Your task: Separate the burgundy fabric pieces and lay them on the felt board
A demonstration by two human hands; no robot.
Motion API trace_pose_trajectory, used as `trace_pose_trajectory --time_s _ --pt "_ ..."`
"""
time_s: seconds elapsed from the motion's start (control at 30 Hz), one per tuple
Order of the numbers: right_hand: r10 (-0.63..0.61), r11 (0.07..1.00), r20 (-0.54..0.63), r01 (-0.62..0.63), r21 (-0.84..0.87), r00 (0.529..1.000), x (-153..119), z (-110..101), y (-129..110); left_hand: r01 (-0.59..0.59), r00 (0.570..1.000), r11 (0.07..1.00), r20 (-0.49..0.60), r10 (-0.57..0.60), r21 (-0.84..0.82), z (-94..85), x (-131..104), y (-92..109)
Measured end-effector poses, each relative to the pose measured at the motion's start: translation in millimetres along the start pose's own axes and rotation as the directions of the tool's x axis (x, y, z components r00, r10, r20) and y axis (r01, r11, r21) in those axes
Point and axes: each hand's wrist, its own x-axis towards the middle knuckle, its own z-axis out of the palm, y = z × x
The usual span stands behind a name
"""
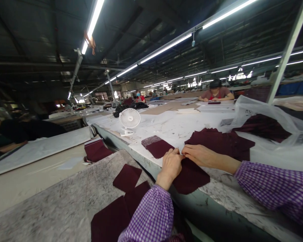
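My left hand [171, 164] and my right hand [200, 154] meet over the edge of the white table, fingertips pinched close together. Between them they grip the upper edge of a maroon fabric piece [192, 178], which drapes over the table's edge. Just beyond my left hand lies a stack of maroon fabric pieces [159, 148] with a pale marked strip at its far end. A larger pile of maroon fabric [224, 143] sits behind my right hand. Any small detail at the fingertips is hidden.
A small white fan [129, 119] stands on the table. Clear plastic [267, 117] covers more maroon fabric at right. Loose maroon pieces [111, 218] lie on a grey board [53, 205] at lower left. A co-worker [218, 92] leans over the far table; another person sits at left.
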Motion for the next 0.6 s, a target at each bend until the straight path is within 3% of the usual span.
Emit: trace_pose_trajectory --time_s 0.1,0.2,0.3,0.37,0.43,0.5,0.6 --pt "0.028 0.999 -0.019 -0.028 0.042 0.999 0.5 -10.3 4.8 0.014 0.999 0.996 -0.042 -0.017 -0.089 3.4 1.8 -2.5" --pt "0.138 0.984 -0.018 -0.135 0.115 0.99 1.2 -19.3 6.3 0.09 0.988 0.911 -0.078 -0.132 -0.403 6.8 4.5 -9.4" --pt "0.303 0.908 -0.002 -0.288 0.303 0.953 3.1 -21.3 2.9 0.173 0.952 0.568 -0.011 -0.306 -0.805 4.6 4.7 -18.7" --pt "0.379 0.799 0.038 -0.348 0.491 0.925 5.3 -21.1 -0.7 0.18 0.936 0.346 0.052 -0.348 -0.921 -1.2 2.6 -23.7" --pt "0.425 0.647 0.099 -0.379 0.662 0.9 7.7 -21.8 -4.1 0.173 0.935 0.227 0.088 -0.342 -0.959 -8.8 0.5 -26.5" --pt "0.451 0.516 0.166 -0.408 0.754 0.877 9.1 -23.7 -6.4 0.175 0.942 0.175 0.113 -0.318 -0.969 -15.3 0.6 -27.9" --pt "0.417 0.453 0.281 -0.465 0.761 0.864 7.4 -26.4 -6.6 0.195 0.952 0.205 0.135 -0.274 -0.959 -17.6 7.5 -30.0"
